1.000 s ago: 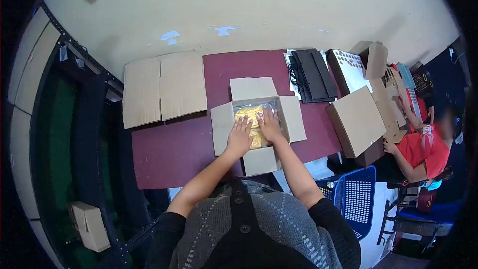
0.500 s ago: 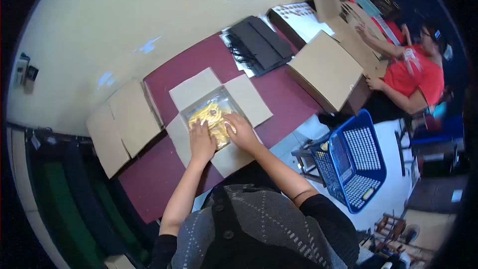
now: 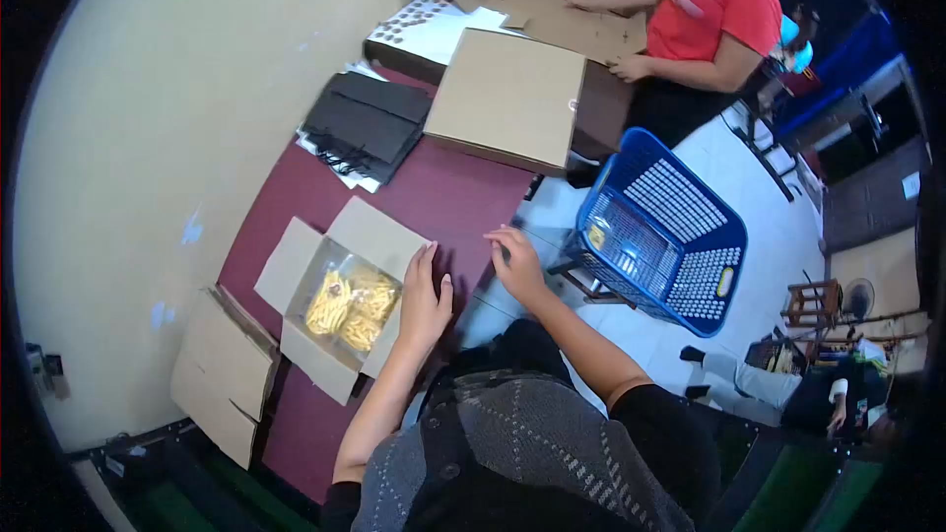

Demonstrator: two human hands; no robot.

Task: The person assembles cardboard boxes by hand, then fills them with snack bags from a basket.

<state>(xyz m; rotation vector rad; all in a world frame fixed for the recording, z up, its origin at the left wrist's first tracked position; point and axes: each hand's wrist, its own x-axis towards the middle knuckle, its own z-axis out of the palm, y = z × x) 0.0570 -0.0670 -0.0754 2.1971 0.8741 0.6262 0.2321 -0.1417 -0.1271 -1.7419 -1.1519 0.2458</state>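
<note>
An open cardboard box (image 3: 297,323) stands on the table with its flaps folded outward. Inside lie clear plastic packs of yellow sticks (image 3: 362,313), side by side. My left hand (image 3: 425,305) is off the packs, fingers stretched out, at the box's right flap and overlapping its edge in this view. Farther right, over the gap beyond the table edge, my right hand (image 3: 517,266) is held in the air with its thumb apart from the fingers. Nothing shows in either hand.
A blue plastic basket (image 3: 730,222) on a stand is at the right, with a small yellow pack inside. Black paper bags (image 3: 365,123) and a closed carton (image 3: 512,94) lie on the maroon table (image 3: 473,182). Another carton (image 3: 222,374) stands left. A person in red (image 3: 714,10) handles cardboard.
Both hands have come off the yellow packs and moved right, the right hand farther from the box. My view has turned right, showing more of the basket and the floor.
</note>
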